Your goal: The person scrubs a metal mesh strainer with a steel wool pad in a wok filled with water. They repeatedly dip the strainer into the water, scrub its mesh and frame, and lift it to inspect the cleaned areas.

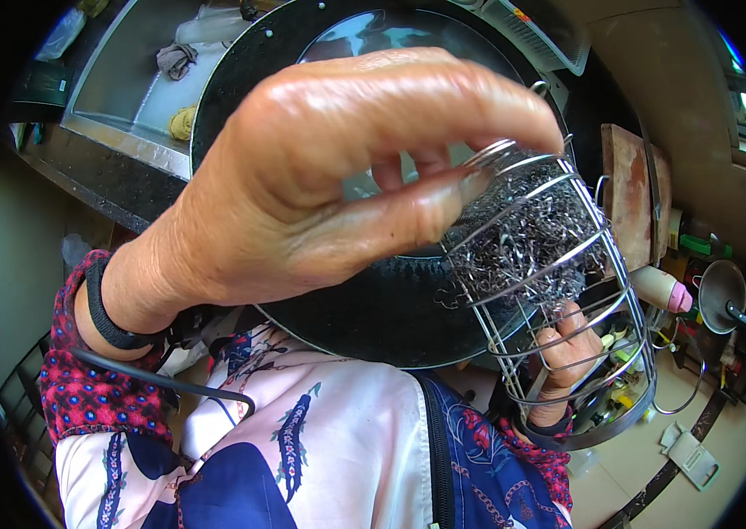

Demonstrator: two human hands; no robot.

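Observation:
My left hand [346, 178], a dark band at its wrist, grips the upper end of a wire basket [561, 261] between thumb and fingers. The metal basket is tilted over the right side of a large black wok [373, 317]. Behind its wires, near the held end, is a tangled steel wool scourer [525, 231]. Through the wires I see my right hand [568, 350], its fingers up against the scourer and partly hidden by it. Shallow, shiny liquid [425, 33] lies in the wok.
A steel sink [105, 109] at the left holds a grey cloth [176, 61] and a yellowish sponge or cloth [182, 123]. At the right are a wooden board [630, 192], a pink-capped bottle [660, 289] and a ladle [722, 297]. A clear plastic container [541, 33] stands beyond the wok.

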